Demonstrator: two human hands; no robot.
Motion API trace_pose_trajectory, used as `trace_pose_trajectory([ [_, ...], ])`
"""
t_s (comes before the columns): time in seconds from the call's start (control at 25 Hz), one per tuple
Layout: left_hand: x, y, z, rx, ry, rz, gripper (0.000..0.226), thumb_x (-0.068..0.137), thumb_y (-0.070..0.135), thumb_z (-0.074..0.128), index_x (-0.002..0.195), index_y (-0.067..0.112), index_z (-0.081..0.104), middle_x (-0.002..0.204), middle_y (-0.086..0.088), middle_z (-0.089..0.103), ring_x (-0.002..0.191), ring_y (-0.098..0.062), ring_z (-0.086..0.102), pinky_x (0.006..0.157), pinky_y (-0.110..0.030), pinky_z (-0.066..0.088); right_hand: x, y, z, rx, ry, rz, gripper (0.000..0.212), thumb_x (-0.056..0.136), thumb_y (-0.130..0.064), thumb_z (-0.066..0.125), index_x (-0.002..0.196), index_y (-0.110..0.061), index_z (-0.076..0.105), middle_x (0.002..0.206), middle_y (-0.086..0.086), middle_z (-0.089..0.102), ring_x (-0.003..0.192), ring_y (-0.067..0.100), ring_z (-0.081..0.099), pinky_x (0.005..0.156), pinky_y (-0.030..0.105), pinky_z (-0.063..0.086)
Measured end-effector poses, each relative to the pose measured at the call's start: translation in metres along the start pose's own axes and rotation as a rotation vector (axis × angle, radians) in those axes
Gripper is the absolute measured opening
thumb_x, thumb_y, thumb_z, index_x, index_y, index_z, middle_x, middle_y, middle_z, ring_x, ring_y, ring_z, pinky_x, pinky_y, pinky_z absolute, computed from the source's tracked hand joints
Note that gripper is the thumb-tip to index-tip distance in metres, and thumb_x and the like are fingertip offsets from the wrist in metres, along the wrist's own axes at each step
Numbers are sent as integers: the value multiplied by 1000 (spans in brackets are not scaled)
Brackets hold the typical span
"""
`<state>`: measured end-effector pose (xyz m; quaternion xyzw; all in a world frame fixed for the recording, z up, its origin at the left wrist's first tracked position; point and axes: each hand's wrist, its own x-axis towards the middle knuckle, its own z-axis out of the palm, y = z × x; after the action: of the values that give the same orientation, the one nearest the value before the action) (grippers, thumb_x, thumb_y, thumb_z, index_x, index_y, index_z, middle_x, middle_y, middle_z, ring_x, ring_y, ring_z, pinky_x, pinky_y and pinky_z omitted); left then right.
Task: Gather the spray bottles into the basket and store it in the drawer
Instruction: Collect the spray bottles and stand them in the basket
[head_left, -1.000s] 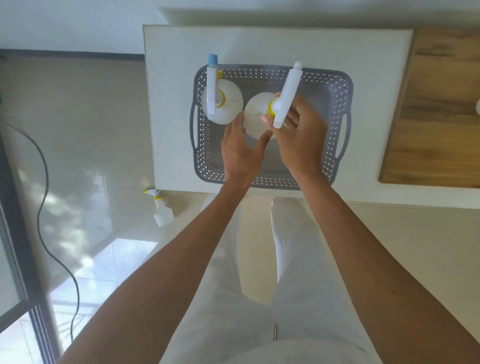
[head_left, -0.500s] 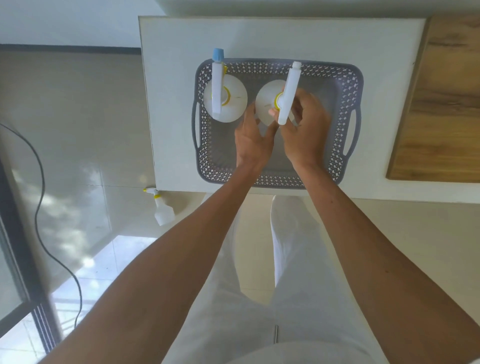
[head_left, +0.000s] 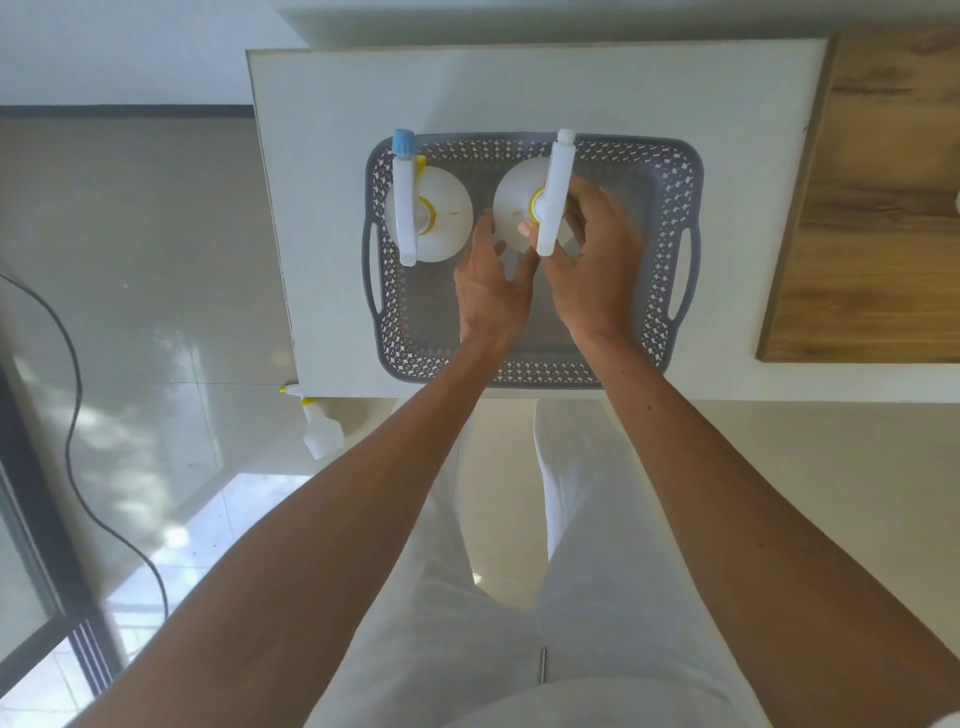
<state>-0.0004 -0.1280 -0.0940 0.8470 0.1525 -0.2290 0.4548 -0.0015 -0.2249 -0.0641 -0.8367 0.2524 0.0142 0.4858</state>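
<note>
Both hands have carried the second spray bottle (head_left: 522, 210) deeper toward the far side of the basket (head_left: 670, 208) since a second ago, and it now sits lower, its round white body close beside the first spray bottle (head_left: 441, 213). From the head camera, looking straight down, the grey perforated basket rests on a white tabletop (head_left: 519, 88), its long side running left to right and a handle loop at each end. The first spray bottle stands upright in the far left corner, with a white trigger head, a blue nozzle tip and a yellow collar. The second spray bottle stands just to its right, nearly touching it, with an all-white trigger head and a yellow collar. The right hand (head_left: 597, 270) curls around that bottle's neck and trigger head, thumb on the near side and fingers wrapped behind. The left hand (head_left: 491, 291) lies against the bottle's near left flank, fingers loosely spread and fingertips on the plastic; whether it grips or merely steadies cannot be told. A third spray bottle (head_left: 322, 431) lies on the glossy tiled floor (head_left: 156, 260) below the table's near left corner, outside the basket. A wooden surface (head_left: 872, 208) adjoins the white top on the right. A dark cable (head_left: 72, 415) trails across the floor at left. The person wears white trousers (head_left: 597, 597).
</note>
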Motion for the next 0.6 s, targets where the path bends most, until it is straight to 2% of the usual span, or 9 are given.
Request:
trace_pose_trajectory([
  [0.12,-10,-1,-10,-54,-40,-70,73,92,26,71,151,3,34,143,-17,55,122,-24,62,98,-30,53,3,-3,-9,11,-36,23,54,83,0,79,134,-5,62,132,8,67,124,21,63,107,40,53],
  [0.24,-36,2,-16,2,23,-52,55,99,27,60,146,5,43,131,-11,61,107,-18,65,92,-32,57,1,4,-33,81,-34,38,66,80,1,81,140,-8,56,140,2,62,132,12,57,109,23,49],
  [0.32,-63,1,-14,26,76,-7,36,101,23,55,133,6,56,116,-5,66,96,-16,65,85,-35,59,-8,12,-54,107,-11,48,64,80,1,81,139,-8,57,138,1,62,129,9,59,105,16,49],
  [0.44,-109,1,3,90,2,82,20,101,15,56,116,6,65,106,-6,69,89,-20,68,81,-39,59,-20,31,-97,153,99,92,51,85,0,78,134,-5,61,133,5,67,123,12,64,102,18,54],
  [0.52,-127,12,30,131,-85,163,16,99,9,58,112,6,68,105,-6,70,87,-18,68,80,-35,58,-26,48,-135,211,228,156,43,87,1,74,129,-3,64,128,8,69,118,13,67,100,22,57],
  [0.6,-126,36,69,173,-149,289,15,97,7,60,109,5,69,102,-6,71,85,-12,66,82,-25,56,-27,67,-176,265,360,229,38,86,3,71,124,-2,67,122,7,71,113,11,69,96,24,59],
])
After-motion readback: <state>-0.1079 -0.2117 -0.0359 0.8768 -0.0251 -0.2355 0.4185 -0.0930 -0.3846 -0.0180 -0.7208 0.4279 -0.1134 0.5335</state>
